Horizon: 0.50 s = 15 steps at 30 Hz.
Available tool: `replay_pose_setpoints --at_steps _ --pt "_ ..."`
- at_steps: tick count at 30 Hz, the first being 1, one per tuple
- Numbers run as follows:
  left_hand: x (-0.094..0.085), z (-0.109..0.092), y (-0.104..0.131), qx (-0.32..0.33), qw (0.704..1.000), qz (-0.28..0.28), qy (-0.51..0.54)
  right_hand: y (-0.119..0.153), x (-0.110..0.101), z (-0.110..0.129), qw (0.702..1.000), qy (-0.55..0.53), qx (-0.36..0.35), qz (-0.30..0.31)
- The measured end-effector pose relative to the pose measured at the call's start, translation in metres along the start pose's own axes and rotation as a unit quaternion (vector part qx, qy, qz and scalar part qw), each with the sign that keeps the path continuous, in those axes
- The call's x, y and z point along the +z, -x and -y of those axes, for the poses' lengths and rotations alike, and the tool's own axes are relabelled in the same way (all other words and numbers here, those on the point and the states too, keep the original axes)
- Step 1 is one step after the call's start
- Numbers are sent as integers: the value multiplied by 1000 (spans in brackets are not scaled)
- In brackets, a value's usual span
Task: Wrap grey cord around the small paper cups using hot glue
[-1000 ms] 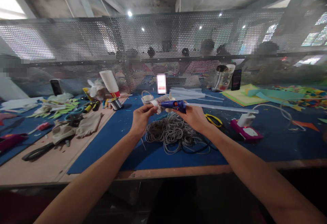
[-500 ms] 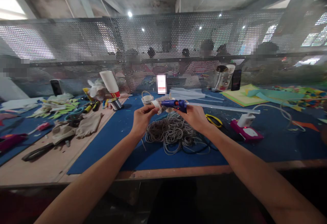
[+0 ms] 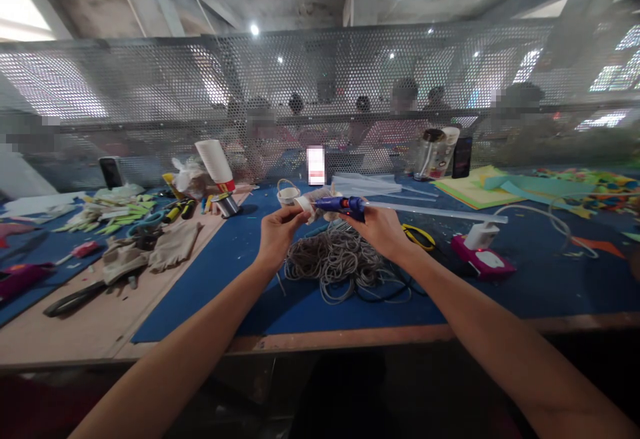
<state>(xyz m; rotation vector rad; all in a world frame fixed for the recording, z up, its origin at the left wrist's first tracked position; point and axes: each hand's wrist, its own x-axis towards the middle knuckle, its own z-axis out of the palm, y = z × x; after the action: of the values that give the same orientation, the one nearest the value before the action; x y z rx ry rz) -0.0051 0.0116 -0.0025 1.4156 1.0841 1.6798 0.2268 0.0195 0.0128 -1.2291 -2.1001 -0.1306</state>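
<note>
My right hand [image 3: 383, 229] is closed round a blue hot glue gun [image 3: 353, 207], its nozzle pointing left. A long clear glue stick [image 3: 440, 211] sticks out of the gun's back end. Between the fingertips of my left hand [image 3: 280, 229] is a small white piece [image 3: 306, 207], its exact kind unclear, right at the nozzle. Just behind that hand stands a small white cup with a thin handle loop [image 3: 289, 195]. Below both hands lies a tangled heap of grey cord [image 3: 340, 259] on the blue mat [image 3: 200, 299].
Yellow-handled pliers [image 3: 419, 237] and a magenta power socket with a white plug [image 3: 483, 255] lie right. Stacked paper cups [image 3: 215, 162], work gloves [image 3: 173, 245] and scissors [image 3: 145, 222] are left. A lit phone [image 3: 316, 165] stands before the perforated screen [image 3: 325, 65]; people sit behind it.
Hardly anything differs. The glue gun and its stick have shifted very slightly; both hands keep their places and their holds.
</note>
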Motion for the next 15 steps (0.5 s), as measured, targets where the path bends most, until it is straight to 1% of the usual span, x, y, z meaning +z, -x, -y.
replay_pose_setpoints --at_steps 12,15 --pt "-2 -2 -1 7 1000 -12 -8 0 -2 1 1000 -3 -8 9" --pt "-2 0 -2 3 1000 -13 -4 -1 -1 0 1000 -25 8 10"
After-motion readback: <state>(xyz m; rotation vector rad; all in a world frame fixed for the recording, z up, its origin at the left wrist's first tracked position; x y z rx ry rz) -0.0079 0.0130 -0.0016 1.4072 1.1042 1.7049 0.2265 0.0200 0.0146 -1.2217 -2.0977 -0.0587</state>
